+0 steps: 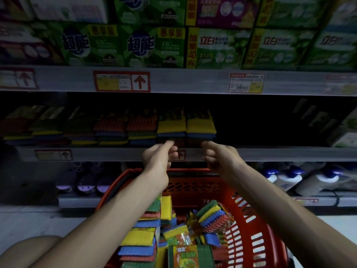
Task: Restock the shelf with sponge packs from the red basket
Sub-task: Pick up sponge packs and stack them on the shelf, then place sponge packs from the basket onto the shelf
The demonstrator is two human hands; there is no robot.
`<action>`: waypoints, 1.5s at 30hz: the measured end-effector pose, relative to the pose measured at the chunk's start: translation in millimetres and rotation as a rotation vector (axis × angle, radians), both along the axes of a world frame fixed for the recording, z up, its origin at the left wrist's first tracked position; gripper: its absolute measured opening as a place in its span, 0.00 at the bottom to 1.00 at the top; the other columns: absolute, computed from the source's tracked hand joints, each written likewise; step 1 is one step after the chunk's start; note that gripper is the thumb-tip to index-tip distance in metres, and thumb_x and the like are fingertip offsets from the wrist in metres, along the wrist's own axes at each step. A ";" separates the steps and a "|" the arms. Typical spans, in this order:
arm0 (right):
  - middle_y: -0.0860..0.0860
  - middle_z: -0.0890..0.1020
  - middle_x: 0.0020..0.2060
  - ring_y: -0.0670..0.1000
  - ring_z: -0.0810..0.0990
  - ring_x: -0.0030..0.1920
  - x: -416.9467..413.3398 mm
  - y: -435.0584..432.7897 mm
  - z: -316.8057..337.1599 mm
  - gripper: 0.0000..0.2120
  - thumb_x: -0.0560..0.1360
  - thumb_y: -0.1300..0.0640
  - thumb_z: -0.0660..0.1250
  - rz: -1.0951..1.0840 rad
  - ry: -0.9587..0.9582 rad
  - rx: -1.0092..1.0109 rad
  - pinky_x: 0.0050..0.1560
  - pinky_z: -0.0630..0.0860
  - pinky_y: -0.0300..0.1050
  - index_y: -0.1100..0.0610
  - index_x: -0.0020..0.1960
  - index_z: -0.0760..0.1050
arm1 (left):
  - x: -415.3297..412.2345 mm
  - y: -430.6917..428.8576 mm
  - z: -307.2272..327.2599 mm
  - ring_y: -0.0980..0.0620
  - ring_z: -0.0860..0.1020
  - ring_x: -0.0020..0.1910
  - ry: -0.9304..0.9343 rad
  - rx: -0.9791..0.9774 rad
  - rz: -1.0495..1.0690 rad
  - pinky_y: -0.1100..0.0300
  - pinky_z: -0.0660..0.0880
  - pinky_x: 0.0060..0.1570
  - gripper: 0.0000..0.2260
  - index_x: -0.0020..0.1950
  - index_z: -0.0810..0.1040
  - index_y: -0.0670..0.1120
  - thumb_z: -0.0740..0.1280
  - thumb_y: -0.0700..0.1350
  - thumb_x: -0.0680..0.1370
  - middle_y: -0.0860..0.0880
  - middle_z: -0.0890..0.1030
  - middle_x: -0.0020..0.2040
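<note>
The step in hand is the placing of stock. Both hands are up at the grey metal shelf [270, 154] that runs straight above the far rim of the red slotted plastic basket [257, 229]. The left hand [159, 154] and the right hand [218, 156] sit side by side above that rim, their fingertips at the foot of the two right-most stacks of shelved yellow, blue and red sponge packs [201, 126].

No pack shows in either grip. The fingers are curled with thumb and forefinger reaching forward. Dark and blur hide whether they pinch or merely touch a bottom pack, so I cannot tell how either grip stands.

Judging by this, a pack has been set or is being squared up. The next move calls for drawing the hands down into the basket, taking one wrapped pack, and laying it flat on a stack or in the dark gap above and right of the basket.

The basket is about half full of loose multicoloured sponge packs [139, 238], some flat and some on edge, plus one ridged pack [212, 215] leaning near its right wall.

Higher above the basket stand green cardboard detergent boxes [154, 45].
</note>
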State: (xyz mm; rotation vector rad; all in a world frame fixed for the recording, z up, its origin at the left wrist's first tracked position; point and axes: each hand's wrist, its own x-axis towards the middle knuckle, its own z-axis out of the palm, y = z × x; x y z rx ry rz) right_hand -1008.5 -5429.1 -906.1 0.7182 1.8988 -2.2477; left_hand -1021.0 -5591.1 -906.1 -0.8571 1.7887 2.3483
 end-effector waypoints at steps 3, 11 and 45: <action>0.45 0.68 0.25 0.45 0.66 0.26 10.9 3.1 1.5 0.05 0.81 0.57 0.68 0.060 0.022 0.010 0.35 0.64 0.42 0.57 0.48 0.80 | 13.4 -4.7 3.5 0.57 0.83 0.35 0.020 0.024 -0.062 0.63 0.71 0.34 0.05 0.51 0.85 0.45 0.75 0.44 0.77 0.50 0.87 0.40; 0.50 0.84 0.42 0.44 0.83 0.38 57.7 -4.2 12.6 0.08 0.79 0.50 0.71 0.252 0.204 0.406 0.40 0.74 0.28 0.54 0.52 0.83 | 51.3 -19.8 -3.9 0.52 0.84 0.42 0.140 -0.195 -0.321 0.59 0.75 0.40 0.04 0.50 0.85 0.46 0.72 0.46 0.80 0.48 0.87 0.44; 0.60 0.62 0.78 0.57 0.64 0.76 164.8 84.3 -116.5 0.46 0.80 0.44 0.62 0.885 -0.021 1.750 0.74 0.65 0.48 0.57 0.82 0.33 | 134.2 -135.8 -119.4 0.45 0.64 0.79 0.428 -1.783 -0.932 0.32 0.43 0.77 0.45 0.84 0.50 0.54 0.49 0.78 0.74 0.48 0.72 0.76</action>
